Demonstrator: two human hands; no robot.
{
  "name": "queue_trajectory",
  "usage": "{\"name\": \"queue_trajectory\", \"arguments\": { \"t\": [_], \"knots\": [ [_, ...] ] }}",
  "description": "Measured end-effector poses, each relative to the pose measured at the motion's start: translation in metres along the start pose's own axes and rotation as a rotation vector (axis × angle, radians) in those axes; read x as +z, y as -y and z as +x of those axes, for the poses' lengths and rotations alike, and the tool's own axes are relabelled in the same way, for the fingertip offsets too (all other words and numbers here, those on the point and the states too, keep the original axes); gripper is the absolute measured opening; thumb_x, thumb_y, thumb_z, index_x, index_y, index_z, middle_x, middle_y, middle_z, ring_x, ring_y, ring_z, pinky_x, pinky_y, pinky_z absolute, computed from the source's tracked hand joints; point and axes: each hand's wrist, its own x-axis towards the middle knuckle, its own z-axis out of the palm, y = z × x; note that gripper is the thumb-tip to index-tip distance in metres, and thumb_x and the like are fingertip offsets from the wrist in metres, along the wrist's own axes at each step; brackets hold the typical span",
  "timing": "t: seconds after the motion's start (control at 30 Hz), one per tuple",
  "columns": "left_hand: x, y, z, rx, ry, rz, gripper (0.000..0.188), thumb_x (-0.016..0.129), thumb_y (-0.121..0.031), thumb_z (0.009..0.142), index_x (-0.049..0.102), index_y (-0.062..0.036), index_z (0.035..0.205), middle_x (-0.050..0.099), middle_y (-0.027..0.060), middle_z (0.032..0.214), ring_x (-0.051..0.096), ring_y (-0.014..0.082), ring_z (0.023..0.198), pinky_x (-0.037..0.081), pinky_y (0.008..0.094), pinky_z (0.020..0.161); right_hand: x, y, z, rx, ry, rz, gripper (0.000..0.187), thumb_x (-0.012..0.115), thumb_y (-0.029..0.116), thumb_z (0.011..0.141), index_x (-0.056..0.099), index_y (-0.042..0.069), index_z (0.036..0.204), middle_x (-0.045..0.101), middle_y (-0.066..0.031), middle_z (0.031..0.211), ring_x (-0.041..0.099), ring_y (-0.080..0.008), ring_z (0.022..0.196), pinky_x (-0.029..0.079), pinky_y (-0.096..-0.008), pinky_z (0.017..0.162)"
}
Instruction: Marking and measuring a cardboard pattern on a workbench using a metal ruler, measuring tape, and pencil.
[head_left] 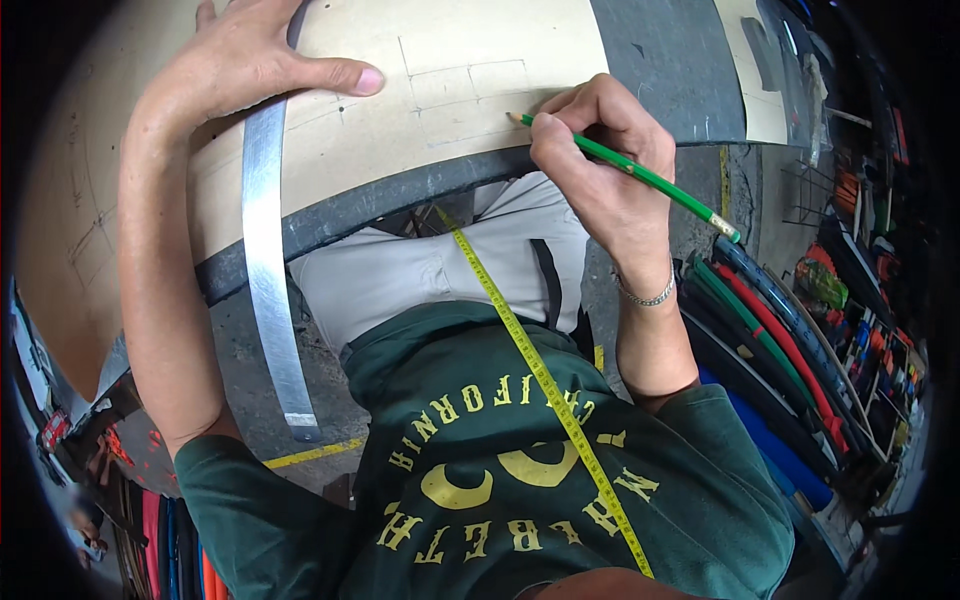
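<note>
A green pencil (655, 181) is pinched in my right hand (615, 150), its sharpened tip at the beige sheet near the table's near edge. My left hand (245, 65) lies flat with the thumb stretched out, across a long metal ruler (264, 200); most of its fingertips run out of view at the top. The ruler passes beneath that hand and sticks out well past the table edge toward my body. Thin drawn lines and small dark dots mark the beige sheet (360, 150), with a stepped outline between my hands.
The dark table (660, 60) shows beyond the sheet, and another beige piece (755, 85) lies farther right. A yellow tape measure (530, 355) hangs down my front. Rolls of coloured material (770, 340) stand at the right, more (165, 540) at the lower left.
</note>
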Motion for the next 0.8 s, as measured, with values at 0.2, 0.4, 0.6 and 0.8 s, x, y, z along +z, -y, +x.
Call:
{"name": "queue_trajectory", "arguments": {
  "t": [0.2,0.4,0.6,0.8],
  "knots": [
    [0.005,0.003,0.001,-0.003,-0.01,0.034,0.133,0.089,-0.072,0.059,0.029,-0.0172,0.164,0.008,0.0302,0.171,0.0,0.0476,0.159,0.006,0.0661,0.127,0.003,0.002,0.0,-0.007,-0.02,-0.033,0.014,0.068,-0.005,0.086,0.057,-0.001,0.079,0.069,-0.0071,0.083,0.059,-0.0066,0.075,0.05,-0.0223,0.068],
    [0.004,0.0,0.002,-0.025,-0.001,0.059,0.133,0.09,-0.072,0.059,0.029,-0.0177,0.164,0.008,0.0299,0.171,0.0,0.0478,0.159,0.006,0.0659,0.127,0.003,-0.001,0.001,-0.053,-0.026,-0.048,0.013,0.068,-0.006,0.084,0.057,-0.001,0.078,0.069,-0.0071,0.082,0.059,-0.0063,0.075,0.05,-0.0222,0.067],
    [0.006,0.001,0.004,-0.012,-0.014,0.032,0.133,0.09,-0.071,0.058,0.029,-0.0181,0.164,0.009,0.0298,0.171,-0.001,0.0481,0.159,0.006,0.0663,0.127,-0.001,-0.005,0.0,-0.063,-0.018,-0.023,0.012,0.068,-0.006,0.084,0.058,-0.001,0.078,0.069,-0.0073,0.084,0.06,-0.0069,0.076,0.051,-0.0221,0.069],
    [0.005,-0.007,0.001,-0.083,-0.008,0.105,0.133,0.09,-0.071,0.058,0.03,-0.0182,0.164,0.009,0.0296,0.171,0.0,0.0481,0.159,0.006,0.0665,0.126,-0.009,0.004,0.01,-0.019,0.055,-0.006,0.01,0.071,0.0,0.091,0.062,0.0,0.086,0.069,-0.0036,0.084,0.062,-0.0053,0.076,0.051,-0.0216,0.069]
  ]
}}
